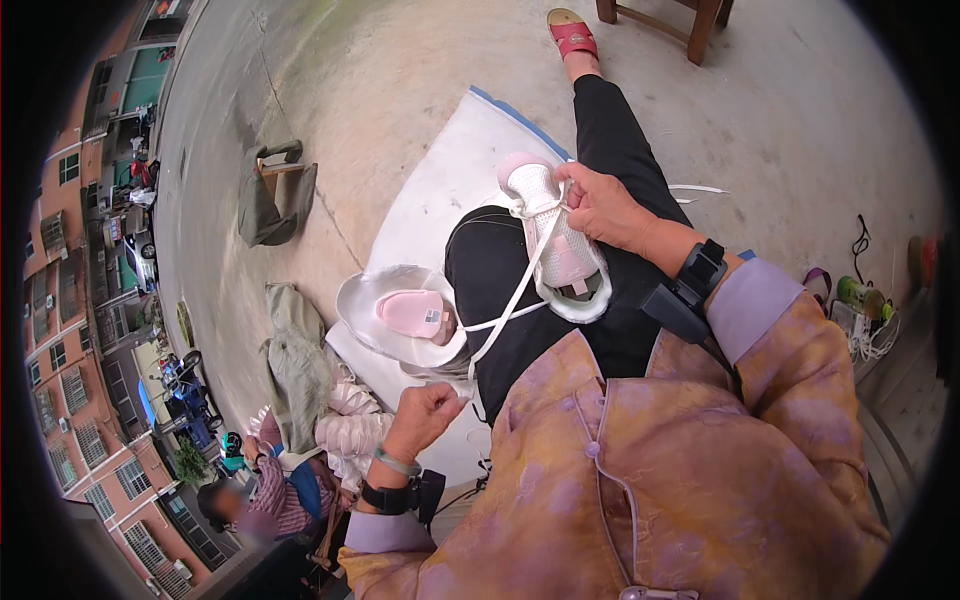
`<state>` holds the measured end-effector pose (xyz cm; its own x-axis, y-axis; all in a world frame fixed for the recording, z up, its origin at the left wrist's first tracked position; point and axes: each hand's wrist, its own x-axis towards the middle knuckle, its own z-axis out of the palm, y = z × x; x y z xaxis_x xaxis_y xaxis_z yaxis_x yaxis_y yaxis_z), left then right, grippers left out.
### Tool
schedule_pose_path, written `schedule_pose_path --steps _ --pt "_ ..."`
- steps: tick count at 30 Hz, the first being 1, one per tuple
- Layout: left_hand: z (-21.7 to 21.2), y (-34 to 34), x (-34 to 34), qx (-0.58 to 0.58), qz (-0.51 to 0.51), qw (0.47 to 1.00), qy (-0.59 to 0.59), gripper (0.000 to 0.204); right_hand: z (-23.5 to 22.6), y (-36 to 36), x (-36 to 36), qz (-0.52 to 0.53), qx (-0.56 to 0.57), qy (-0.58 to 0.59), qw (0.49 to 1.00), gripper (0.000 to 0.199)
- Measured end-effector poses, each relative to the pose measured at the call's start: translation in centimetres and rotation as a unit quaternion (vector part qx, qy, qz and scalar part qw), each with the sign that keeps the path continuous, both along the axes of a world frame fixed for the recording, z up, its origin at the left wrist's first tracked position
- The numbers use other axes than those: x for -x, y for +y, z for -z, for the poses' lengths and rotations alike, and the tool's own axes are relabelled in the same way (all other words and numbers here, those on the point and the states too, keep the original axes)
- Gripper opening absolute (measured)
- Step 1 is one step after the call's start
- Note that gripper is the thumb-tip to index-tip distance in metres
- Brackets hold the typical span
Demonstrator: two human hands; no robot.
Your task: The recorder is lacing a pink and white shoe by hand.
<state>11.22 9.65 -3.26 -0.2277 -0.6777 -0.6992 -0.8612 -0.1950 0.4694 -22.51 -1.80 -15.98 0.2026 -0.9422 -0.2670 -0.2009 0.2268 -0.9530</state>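
Two hands: left hand (425, 415) at lower centre, right hand (598, 205) at upper centre. Two wrist straps, one per arm. One white shoe (552, 240) on the lap at centre. One white lace (505, 310) running between the hands. One pink insole (412, 312) in one white hat (365, 325), left of centre. One red sandal (571, 33) at top. One other person (262, 490) at lower left. One green bottle (862, 296) at right.

Shoe (553, 225) of white mesh cloth with smooth pink trim; flat woven lace (515, 300); rough matt concrete floor (420, 80).
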Motion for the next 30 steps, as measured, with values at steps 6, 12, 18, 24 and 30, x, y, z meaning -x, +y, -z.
schedule_pose_path --steps 6,12,18,24,30 --pt "4.3 -7.5 11.1 0.427 0.075 0.888 0.152 0.022 0.2 1.0 -0.1 0.006 0.003 -0.022 1.000 0.042" --pt "8.0 -9.8 15.0 0.438 0.081 0.890 0.098 0.033 -0.2 1.4 -0.2 0.030 0.026 -0.013 0.999 0.037" --pt "8.1 -10.2 15.6 0.441 0.074 0.893 0.053 0.042 -0.1 1.3 0.0 0.026 0.060 0.012 0.998 0.035" --pt "7.5 -10.2 15.5 0.394 0.089 0.915 0.005 0.043 -2.5 0.5 -0.7 0.019 0.008 0.079 0.997 0.041" --pt "7.7 -10.4 15.5 0.363 0.083 0.928 0.014 0.036 -2.7 0.4 -2.2 0.048 0.307 0.310 0.899 0.063"
